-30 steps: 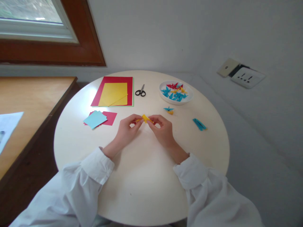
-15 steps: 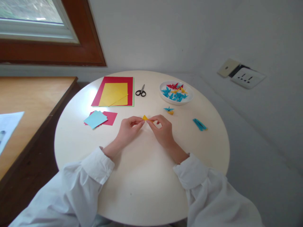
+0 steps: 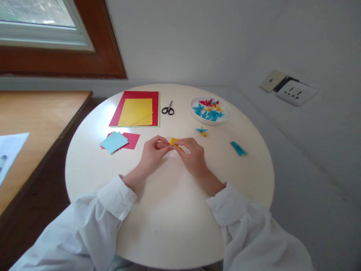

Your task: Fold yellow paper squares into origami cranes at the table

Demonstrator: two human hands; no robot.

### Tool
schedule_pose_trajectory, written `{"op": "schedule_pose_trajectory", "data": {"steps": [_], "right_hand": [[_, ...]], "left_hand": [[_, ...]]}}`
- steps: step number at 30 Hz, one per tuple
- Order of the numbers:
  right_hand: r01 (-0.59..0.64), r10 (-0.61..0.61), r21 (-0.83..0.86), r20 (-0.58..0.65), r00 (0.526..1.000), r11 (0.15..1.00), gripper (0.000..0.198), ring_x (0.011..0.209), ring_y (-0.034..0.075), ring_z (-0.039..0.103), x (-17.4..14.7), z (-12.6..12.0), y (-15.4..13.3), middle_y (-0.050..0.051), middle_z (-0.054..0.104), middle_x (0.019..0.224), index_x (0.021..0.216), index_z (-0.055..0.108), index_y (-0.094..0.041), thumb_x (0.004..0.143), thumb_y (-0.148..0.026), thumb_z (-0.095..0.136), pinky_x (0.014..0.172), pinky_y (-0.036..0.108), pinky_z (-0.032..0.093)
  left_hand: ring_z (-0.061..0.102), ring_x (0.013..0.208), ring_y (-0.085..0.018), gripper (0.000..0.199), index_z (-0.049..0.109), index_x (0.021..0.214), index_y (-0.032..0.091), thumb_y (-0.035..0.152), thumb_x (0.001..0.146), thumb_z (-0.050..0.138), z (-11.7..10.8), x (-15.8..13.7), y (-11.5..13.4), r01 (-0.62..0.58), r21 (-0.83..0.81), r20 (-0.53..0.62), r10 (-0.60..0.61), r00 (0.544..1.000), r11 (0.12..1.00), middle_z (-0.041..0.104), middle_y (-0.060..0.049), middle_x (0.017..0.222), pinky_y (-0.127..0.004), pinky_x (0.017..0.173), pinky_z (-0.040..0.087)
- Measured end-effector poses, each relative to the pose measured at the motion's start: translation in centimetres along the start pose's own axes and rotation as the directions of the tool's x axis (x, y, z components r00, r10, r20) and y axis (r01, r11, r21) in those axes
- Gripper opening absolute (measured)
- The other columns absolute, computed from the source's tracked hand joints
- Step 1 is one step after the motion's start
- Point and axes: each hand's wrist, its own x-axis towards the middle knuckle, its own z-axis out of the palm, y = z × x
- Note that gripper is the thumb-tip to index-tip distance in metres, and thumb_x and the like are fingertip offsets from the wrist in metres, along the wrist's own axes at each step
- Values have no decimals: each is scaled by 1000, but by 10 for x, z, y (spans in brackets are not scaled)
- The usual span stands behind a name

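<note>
While pointed paper birds sit finished-looking in the round, shallow dish, the yellow paper, small and creased, looks only part-folded, and the smooth, flat squares are unfolded. Left hand and right hand both pinch the yellow paper between them over the table, fingertips nearly closed on it.

scissors behind folded piece, right of sheets | cranes in dish | perhaps pen on page
</note>
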Motion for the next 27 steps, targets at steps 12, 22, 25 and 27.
{"op": "schedule_pose_trajectory", "data": {"steps": [12,22,25,27], "right_hand": [[50,-51,-19,-45,998,999,16,82,18,63,1,0,5,3,69,84,85,68,-24,78,-12,60,74,34,54],[211,-215,-150,-8,977,966,14,79,18,59,0,0,5,6,66,80,81,68,-21,82,-13,57,69,32,53],[236,-238,-179,10,971,955,16,80,18,58,1,1,5,6,66,81,83,68,-21,83,-14,54,70,32,52],[247,-249,-197,18,968,949,17,80,18,58,2,1,5,6,66,82,84,68,-21,84,-14,53,70,33,52]], "left_hand": [[67,68,-17,31,52,77,18,31,61,75,-1,0,2,-6,-67,12,7,1000,998,70,0,64,-26,64,48],[63,60,-13,26,53,80,17,23,62,71,0,-1,0,11,-78,4,-10,1000,997,69,1,63,-22,59,44],[61,58,-11,24,53,81,17,22,64,70,0,-1,0,15,-99,20,-13,1000,995,68,2,61,-21,57,42],[60,58,-10,24,53,81,17,22,65,69,0,-1,-1,15,-122,32,-11,999,992,67,2,60,-21,58,42]]}}
